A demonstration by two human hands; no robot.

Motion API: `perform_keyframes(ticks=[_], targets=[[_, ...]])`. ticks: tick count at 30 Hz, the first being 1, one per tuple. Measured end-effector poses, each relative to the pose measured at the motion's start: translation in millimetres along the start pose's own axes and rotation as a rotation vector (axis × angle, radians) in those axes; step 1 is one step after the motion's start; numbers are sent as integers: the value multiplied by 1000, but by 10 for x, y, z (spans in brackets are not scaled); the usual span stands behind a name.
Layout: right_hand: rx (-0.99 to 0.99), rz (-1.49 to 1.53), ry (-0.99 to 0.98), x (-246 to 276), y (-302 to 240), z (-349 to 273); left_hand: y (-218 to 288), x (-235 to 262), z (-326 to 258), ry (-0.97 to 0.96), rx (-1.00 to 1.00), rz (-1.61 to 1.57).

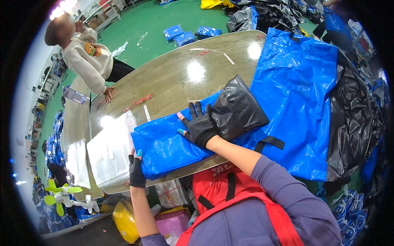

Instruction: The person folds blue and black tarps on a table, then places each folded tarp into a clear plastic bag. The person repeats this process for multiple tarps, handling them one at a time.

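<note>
Red apron [247,187] is cropped; left hand [137,169] seemingly touches blue sheet [172,145].

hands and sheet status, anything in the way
Left hand at left edge of blue sheet. Right hand spread atop it. Possible snag: clear bags beside left hand.

Around the glossy wood-grain table with rounded corners [164,90], a green floor [143,37] stretches away. Beyond the table's far edge lie three flat, shiny blue plastic packs [184,37], a crumpled bright-yellow sheet [215,3] and, farther right, a heap of grey and black sheeting [273,18]. Past the table's left end stands a person in a cream sweatshirt with a burger print [88,57]. On the tabletop are a thin white strip [217,52] and red scraps [140,100]. Below its near edge are a small lime-green-bladed fan [62,195], a yellow plastic bag [124,221] and a pink bag [174,224].
</note>
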State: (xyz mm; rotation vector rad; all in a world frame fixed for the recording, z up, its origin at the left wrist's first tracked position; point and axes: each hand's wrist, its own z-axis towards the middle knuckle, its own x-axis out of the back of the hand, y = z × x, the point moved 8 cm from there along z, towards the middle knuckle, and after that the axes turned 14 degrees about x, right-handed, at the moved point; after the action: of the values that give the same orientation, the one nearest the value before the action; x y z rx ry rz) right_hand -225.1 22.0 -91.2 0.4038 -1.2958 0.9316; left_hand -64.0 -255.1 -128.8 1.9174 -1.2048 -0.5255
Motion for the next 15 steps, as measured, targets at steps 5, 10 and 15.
perform_keyframes(ticks=[5, 10, 15], targets=[[152, 161, 199, 209, -154, -489, 540, -493, -314, -260, 20, -381], [211, 264, 357, 49, -142, -953, 1294, -2334, -853, -422, -280, 7], [165, 975, 231, -425, -4, -1116, 1218, -3910, -1239, -156, -1207, 1087]])
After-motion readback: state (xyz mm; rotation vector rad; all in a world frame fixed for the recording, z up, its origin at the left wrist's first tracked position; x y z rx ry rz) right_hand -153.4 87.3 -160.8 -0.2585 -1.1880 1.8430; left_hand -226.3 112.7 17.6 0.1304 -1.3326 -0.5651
